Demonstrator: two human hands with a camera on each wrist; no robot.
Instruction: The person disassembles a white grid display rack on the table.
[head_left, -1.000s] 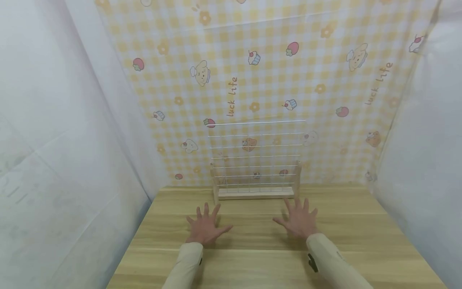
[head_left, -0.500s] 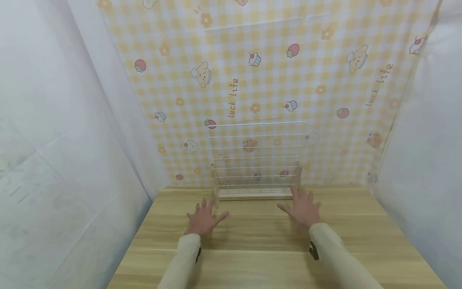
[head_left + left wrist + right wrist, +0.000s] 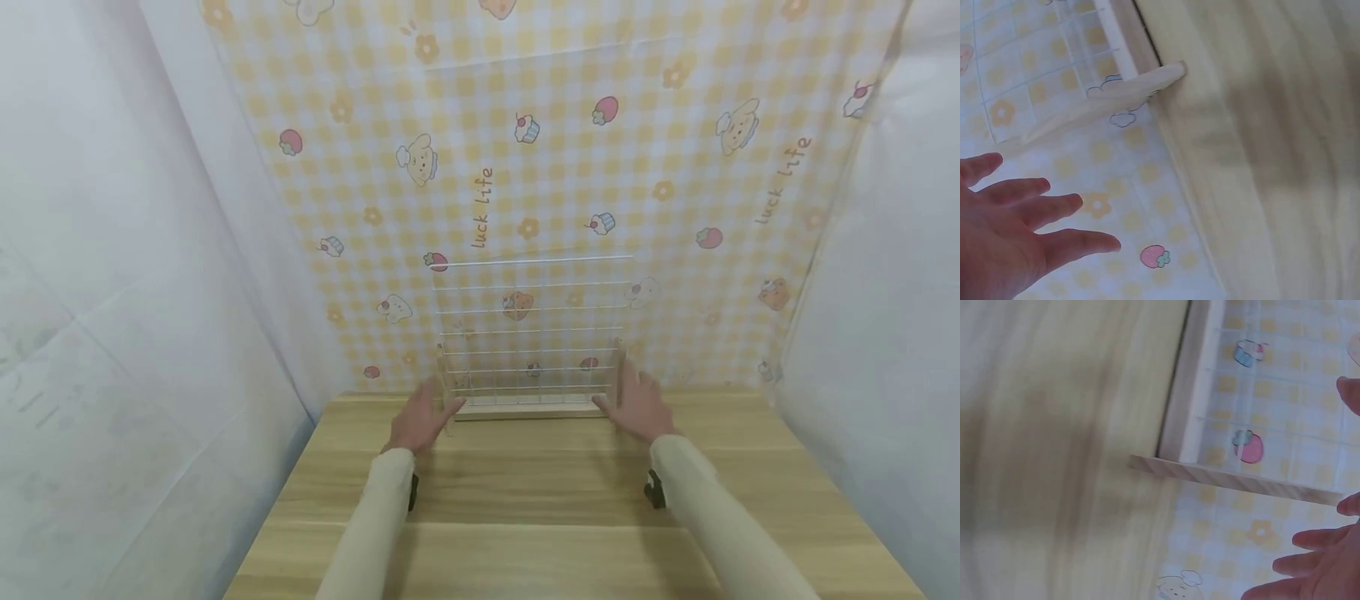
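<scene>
A wire grid rack (image 3: pixel 534 332) with a wooden base bar (image 3: pixel 525 412) and two wooden side posts stands at the back of the table. My left hand (image 3: pixel 416 423) is beside its left end, fingers extended and thumb towards the base. In the left wrist view, these fingers are apart from the left post (image 3: pixel 1104 103). At the other end is my right hand (image 3: pixel 642 407), slightly blurred, its thumb in front of the rack. The right wrist view has its fingers straight near the top of the right post (image 3: pixel 1241 482); I cannot tell if they touch it.
The rack stands on a wood-grain table (image 3: pixel 525 483), close to a yellow checked cloth backdrop (image 3: pixel 562 175). White sheets hang along the left (image 3: pixel 150 333) and right (image 3: pixel 885 292) sides.
Both hands have moved forward from the table's middle to the two ends of the rack. Their spread fingers have come closer together. The rack has not visibly moved.
</scene>
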